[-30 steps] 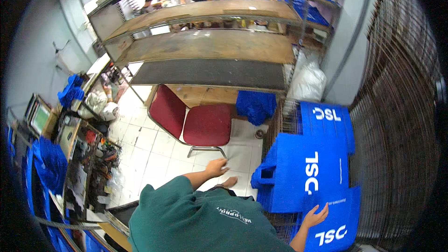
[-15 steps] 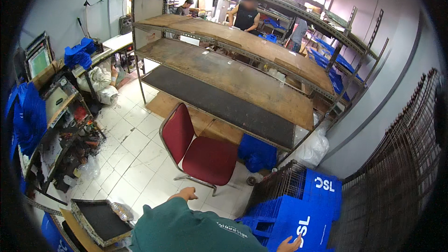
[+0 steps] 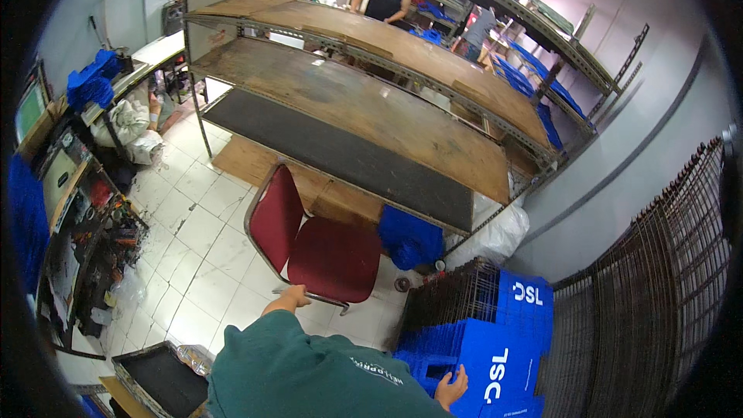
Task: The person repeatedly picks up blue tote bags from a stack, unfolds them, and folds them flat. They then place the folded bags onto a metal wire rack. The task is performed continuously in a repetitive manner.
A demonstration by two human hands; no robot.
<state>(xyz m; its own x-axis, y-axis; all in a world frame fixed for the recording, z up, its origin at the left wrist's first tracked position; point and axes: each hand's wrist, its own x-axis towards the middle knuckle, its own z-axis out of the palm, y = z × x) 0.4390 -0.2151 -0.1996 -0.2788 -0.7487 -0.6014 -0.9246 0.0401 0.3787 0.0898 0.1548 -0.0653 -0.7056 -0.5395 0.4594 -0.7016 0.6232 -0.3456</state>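
My left hand (image 3: 291,297) hangs in front of the red padded chair (image 3: 333,258), overlapping the chair's front lower edge in the view. Its fingers are loosely stretched and nothing shows in them. At the lower right, my right hand (image 3: 451,388) is beside a blue printed bag (image 3: 503,371) that lies flat on a wire drying rack. Its fingers are apart; whether they touch the bag I cannot tell. Another blue bag (image 3: 528,298) with white print lies just behind, on the same stacked wire rack (image 3: 457,291).
Ahead stands a metal shelf unit with wooden boards (image 3: 371,101). Tall wire racks (image 3: 650,294) rise at the right. A black framed screen (image 3: 166,379) is at the lower left, near a cluttered shelf (image 3: 85,224). People work beyond the shelves, one in a black top (image 3: 387,0).
My view has shifted, so the shelves and chair sit further left and higher. My left hand now appears closer to the chair. My right hand has moved to the bag's left side.
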